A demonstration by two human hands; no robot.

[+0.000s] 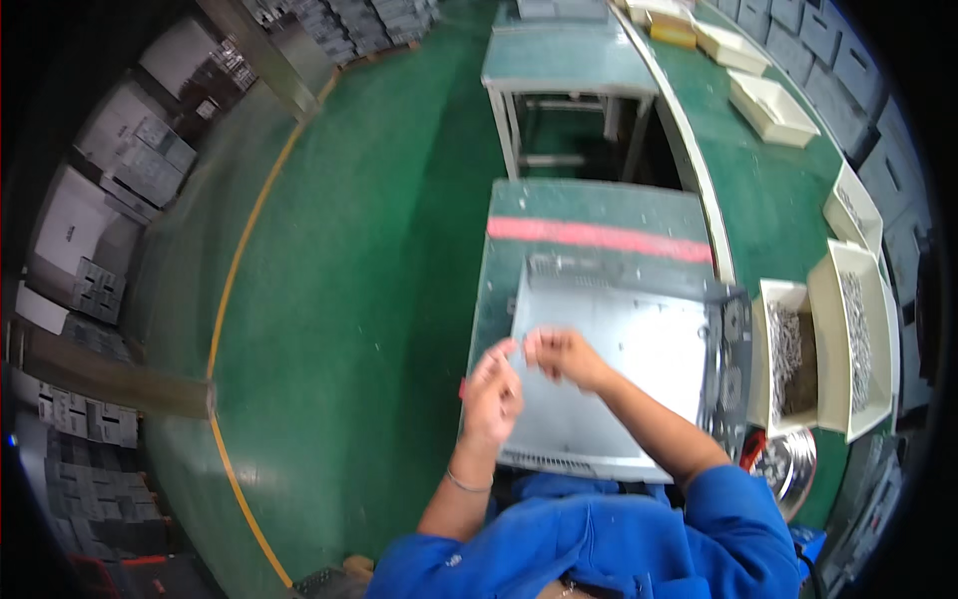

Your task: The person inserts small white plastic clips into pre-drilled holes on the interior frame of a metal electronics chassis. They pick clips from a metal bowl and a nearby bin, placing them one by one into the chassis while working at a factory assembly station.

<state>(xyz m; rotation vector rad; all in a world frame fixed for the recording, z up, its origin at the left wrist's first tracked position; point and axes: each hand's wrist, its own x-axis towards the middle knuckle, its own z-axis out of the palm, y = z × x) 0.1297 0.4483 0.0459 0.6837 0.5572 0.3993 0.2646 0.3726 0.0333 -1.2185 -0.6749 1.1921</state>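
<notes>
A shallow sheet-metal casing, with raised walls and slots along its sides, lies on the green-topped bench in front of me. My left hand is raised over the casing's left edge, its fingertips pinched together. Close beside it, my right hand reaches over the casing with fingers curled in a pinch. The two sets of fingertips almost meet. Whatever they may hold is too small and blurred to make out.
On the right, cream bins hold small metal parts, beside a round shiny dish and a red-handled tool. More trays line the green surface farther off. A second table stands ahead. Green floor stretches left, with pillars and stacked boxes.
</notes>
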